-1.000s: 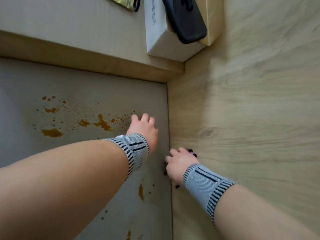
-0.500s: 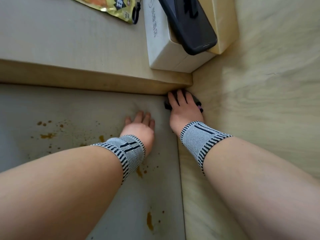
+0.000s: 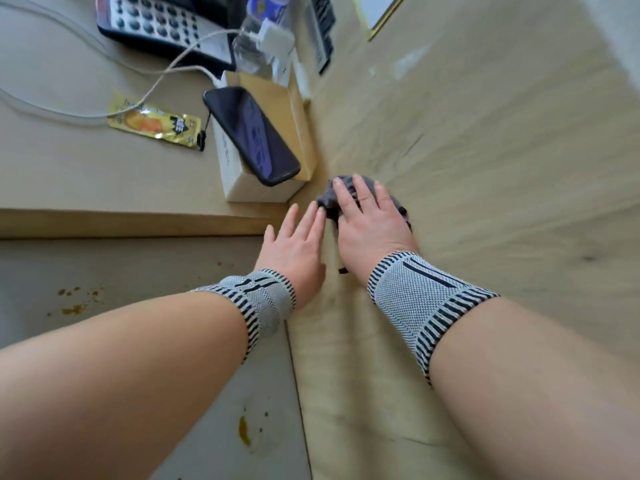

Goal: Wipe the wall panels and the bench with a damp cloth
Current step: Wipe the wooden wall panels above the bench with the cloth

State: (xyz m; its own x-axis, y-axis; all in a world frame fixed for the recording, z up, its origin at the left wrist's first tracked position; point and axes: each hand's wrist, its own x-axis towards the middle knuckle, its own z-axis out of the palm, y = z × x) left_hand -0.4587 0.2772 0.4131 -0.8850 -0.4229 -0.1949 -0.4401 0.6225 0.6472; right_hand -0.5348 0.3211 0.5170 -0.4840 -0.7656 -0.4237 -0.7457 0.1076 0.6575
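Observation:
My right hand (image 3: 372,223) presses a crumpled dark grey cloth (image 3: 329,199) flat against the light wood wall panel (image 3: 485,150), fingers straight and spread over it. The cloth shows at the fingertips and along the hand's right side. My left hand (image 3: 294,247) lies open beside it, fingers straight, at the corner where the wall panel meets the bench edge (image 3: 138,223). Both wrists wear striped grey bands.
On the bench (image 3: 69,161) stand a white box (image 3: 242,174) with a black phone (image 3: 249,133) on it, a yellow snack packet (image 3: 152,124), a white cable (image 3: 156,84) and a dark keypad device (image 3: 156,26). The grey floor (image 3: 121,271) has brown stains (image 3: 244,431).
My right hand has slid the cloth up the wall panel, from low by the floor to above the bench edge. My left hand rose from the floor to the corner. The view tilted upward.

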